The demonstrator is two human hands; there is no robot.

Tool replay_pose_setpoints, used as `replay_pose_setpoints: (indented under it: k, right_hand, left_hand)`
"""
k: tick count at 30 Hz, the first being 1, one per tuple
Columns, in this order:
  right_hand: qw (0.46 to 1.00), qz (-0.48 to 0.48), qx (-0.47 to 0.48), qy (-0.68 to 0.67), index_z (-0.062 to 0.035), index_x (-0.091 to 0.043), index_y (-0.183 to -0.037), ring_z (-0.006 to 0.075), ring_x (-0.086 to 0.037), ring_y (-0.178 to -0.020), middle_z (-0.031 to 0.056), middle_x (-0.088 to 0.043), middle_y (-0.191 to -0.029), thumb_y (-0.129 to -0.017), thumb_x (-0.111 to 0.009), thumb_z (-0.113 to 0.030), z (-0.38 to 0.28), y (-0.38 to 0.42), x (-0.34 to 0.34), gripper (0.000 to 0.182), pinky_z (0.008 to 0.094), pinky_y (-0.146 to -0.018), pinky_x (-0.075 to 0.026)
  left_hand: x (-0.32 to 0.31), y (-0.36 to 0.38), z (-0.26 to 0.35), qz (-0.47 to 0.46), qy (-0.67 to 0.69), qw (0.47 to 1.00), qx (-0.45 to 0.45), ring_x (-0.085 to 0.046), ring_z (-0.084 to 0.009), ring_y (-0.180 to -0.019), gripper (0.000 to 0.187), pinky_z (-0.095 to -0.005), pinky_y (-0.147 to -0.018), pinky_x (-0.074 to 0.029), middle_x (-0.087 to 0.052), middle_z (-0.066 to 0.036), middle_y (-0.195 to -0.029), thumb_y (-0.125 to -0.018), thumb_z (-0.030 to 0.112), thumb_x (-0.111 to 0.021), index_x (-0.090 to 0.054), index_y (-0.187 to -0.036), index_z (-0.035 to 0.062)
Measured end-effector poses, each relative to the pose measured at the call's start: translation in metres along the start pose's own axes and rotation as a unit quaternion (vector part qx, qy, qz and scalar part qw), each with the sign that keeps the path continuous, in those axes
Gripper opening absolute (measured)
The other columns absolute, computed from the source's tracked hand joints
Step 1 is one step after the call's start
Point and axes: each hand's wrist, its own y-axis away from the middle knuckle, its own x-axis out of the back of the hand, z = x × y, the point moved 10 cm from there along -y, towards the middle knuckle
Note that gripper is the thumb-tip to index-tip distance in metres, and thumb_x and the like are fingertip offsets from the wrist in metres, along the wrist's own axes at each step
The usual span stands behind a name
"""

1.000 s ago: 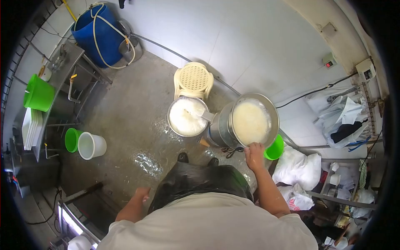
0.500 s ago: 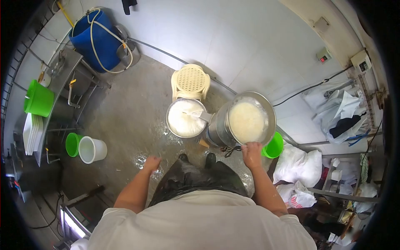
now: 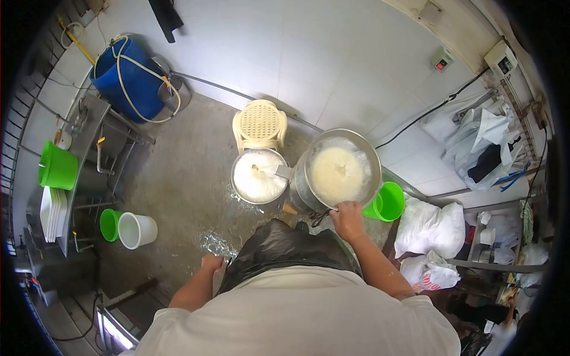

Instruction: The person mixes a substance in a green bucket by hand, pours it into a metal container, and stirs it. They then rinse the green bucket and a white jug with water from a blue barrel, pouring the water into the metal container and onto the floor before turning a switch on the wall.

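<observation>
My right hand grips the near rim of a large steel drum with a pale, creamy mass inside. A metal chute sticks out of the drum's left side. It reaches over a round metal basin, which is heaped with a white, foamy-looking substance. Low at my left side, near my dark apron, my left hand is curled closed, and I see nothing in it. The drum hides part of its own base and a dark cable beside it.
A cream plastic stool stands behind the basin. Right of the drum are a green bucket and white sacks. Leftward stand a white bucket, a steel sink table and a blue barrel with a hose. The floor is wet.
My left hand has lowered towards my body. My right hand stays on the drum rim. The view has shifted slightly, and the white substance under the chute looks different in shape.
</observation>
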Motion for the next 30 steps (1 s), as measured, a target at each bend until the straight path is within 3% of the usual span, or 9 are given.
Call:
replay_pose_setpoints:
  k: [3,7,11,14,21,23,25,28,30]
  right_hand:
    - [1.000,-0.009,0.006,-0.010,-0.0043,-0.070,-0.113,0.0438,-0.053,-0.115,0.0186,-0.066,-0.114,-0.094,-0.072,-0.030,0.001,0.000,0.003,0.032,0.0534,-0.104,-0.042]
    - [1.000,-0.016,0.008,-0.025,-0.0038,-0.070,-0.112,0.0434,-0.054,-0.113,0.0190,-0.066,-0.114,-0.094,-0.072,-0.030,0.007,0.002,0.001,0.032,0.0526,-0.102,-0.044]
    - [0.999,-0.030,-0.004,-0.030,-0.0041,-0.070,-0.113,0.0431,-0.054,-0.114,0.0192,-0.066,-0.114,-0.094,-0.072,-0.032,0.009,0.003,0.000,0.033,0.0514,-0.101,-0.045]
    - [0.998,-0.061,-0.001,-0.018,-0.0060,-0.070,-0.114,0.0424,-0.056,-0.114,0.0181,-0.068,-0.112,-0.095,-0.071,-0.035,0.013,0.000,-0.003,0.034,0.0513,-0.101,-0.046]
    - [0.971,-0.218,-0.055,0.086,-0.0101,-0.074,-0.108,0.0373,-0.067,-0.111,0.0152,-0.073,-0.113,-0.099,-0.064,-0.045,0.004,-0.016,0.012,0.038,0.0580,-0.092,-0.049]
    - [0.982,-0.185,-0.002,0.033,-0.0083,-0.073,-0.103,0.0410,-0.068,-0.103,0.0193,-0.073,-0.110,-0.099,-0.062,-0.045,-0.008,-0.024,0.006,0.038,0.0576,-0.089,-0.050]
    - [0.982,-0.183,0.037,-0.031,-0.0054,-0.072,-0.102,0.0446,-0.068,-0.097,0.0224,-0.072,-0.101,-0.100,-0.062,-0.042,-0.021,-0.027,-0.001,0.038,0.0559,-0.086,-0.051]
    - [0.985,-0.113,0.093,-0.092,-0.0025,-0.070,-0.097,0.0457,-0.067,-0.091,0.0235,-0.071,-0.094,-0.100,-0.062,-0.038,-0.030,-0.027,-0.013,0.036,0.0551,-0.080,-0.051]
    - [0.991,-0.087,0.099,-0.032,-0.0032,-0.067,-0.091,0.0444,-0.066,-0.084,0.0214,-0.069,-0.088,-0.099,-0.063,-0.033,-0.029,-0.029,-0.012,0.031,0.0557,-0.076,-0.050]
  left_hand:
    - [0.026,0.014,0.031,-0.044,0.134,0.989,0.033,-0.074,-0.0426,-0.099,0.056,-0.0481,-0.085,-0.057,-0.076,-0.026,-0.099,-0.090,0.050,-0.065,-0.076,-0.101,-0.0045]
    - [0.048,0.003,0.081,-0.004,0.130,0.989,-0.066,-0.074,-0.0411,-0.091,0.051,-0.0490,-0.082,-0.057,-0.075,-0.024,-0.088,-0.090,0.048,-0.065,-0.076,-0.091,-0.0014]
    - [0.071,0.028,0.117,-0.024,0.153,0.985,-0.081,-0.074,-0.0393,-0.086,0.050,-0.0488,-0.081,-0.057,-0.074,-0.023,-0.082,-0.091,0.049,-0.064,-0.077,-0.089,0.0004]
    - [0.071,0.026,0.124,0.001,0.067,0.991,-0.115,-0.074,-0.0372,-0.082,0.052,-0.0489,-0.079,-0.057,-0.074,-0.021,-0.077,-0.091,0.051,-0.064,-0.076,-0.083,0.0008]
    - [0.040,0.019,0.074,-0.034,0.082,0.996,-0.027,-0.074,-0.0409,-0.094,0.061,-0.0488,-0.090,-0.056,-0.076,-0.025,-0.093,-0.093,0.059,-0.059,-0.079,-0.088,0.0013]
    - [0.021,0.007,0.058,-0.034,-0.003,0.996,-0.078,-0.072,-0.0428,-0.105,0.063,-0.0499,-0.095,-0.054,-0.075,-0.027,-0.104,-0.092,0.061,-0.058,-0.080,-0.093,0.0015]
    - [0.016,0.021,0.050,-0.045,0.001,0.998,-0.052,-0.069,-0.0436,-0.114,0.066,-0.0502,-0.100,-0.052,-0.073,-0.028,-0.114,-0.093,0.062,-0.056,-0.079,-0.098,0.0009]
    - [0.016,0.045,0.043,-0.032,0.061,0.998,-0.008,-0.069,-0.0437,-0.114,0.069,-0.0499,-0.101,-0.052,-0.073,-0.028,-0.114,-0.095,0.063,-0.054,-0.078,-0.104,-0.0009]
    - [0.014,0.051,0.043,-0.019,0.068,0.997,-0.012,-0.069,-0.0446,-0.112,0.071,-0.0498,-0.099,-0.053,-0.074,-0.029,-0.112,-0.095,0.064,-0.053,-0.079,-0.102,-0.0013]
